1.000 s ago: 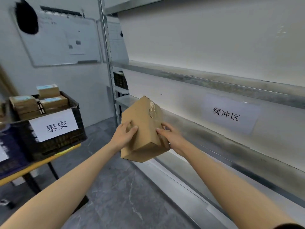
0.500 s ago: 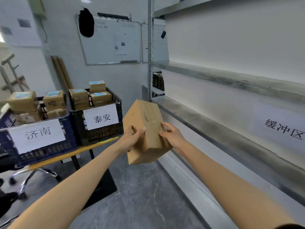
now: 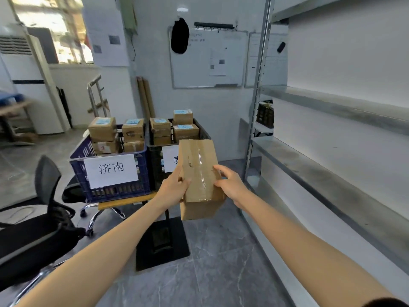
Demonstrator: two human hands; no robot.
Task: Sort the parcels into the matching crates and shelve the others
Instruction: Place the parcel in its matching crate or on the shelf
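Your left hand [image 3: 174,187] grips the parcel [image 3: 199,173] from its left side, thumb curled over the taped top face. Your right hand [image 3: 230,185] clasps the right edge, fingers curled onto the same face. The parcel hangs between them in mid-air, its long side pointing away from you, touching nothing else.

Just beyond your hands stands the black crate [image 3: 156,171], its sign half hidden behind the parcel. Further left of your left hand sits the blue crate [image 3: 115,191] marked 济南. Both rest on the bench [image 3: 126,201], heaped with labelled parcels. The shelf [image 3: 321,173] runs off to the right of your right hand.

No address label shows on the face turned up. You probably need to turn the parcel until one appears, then read it against both crate signs before committing. Keep both hands on while turning, because the tape looks slick.

Compared with half a second ago, your view has swung left off the shelf, its paper sign has left the picture, and the parcel has tipped taped face up.
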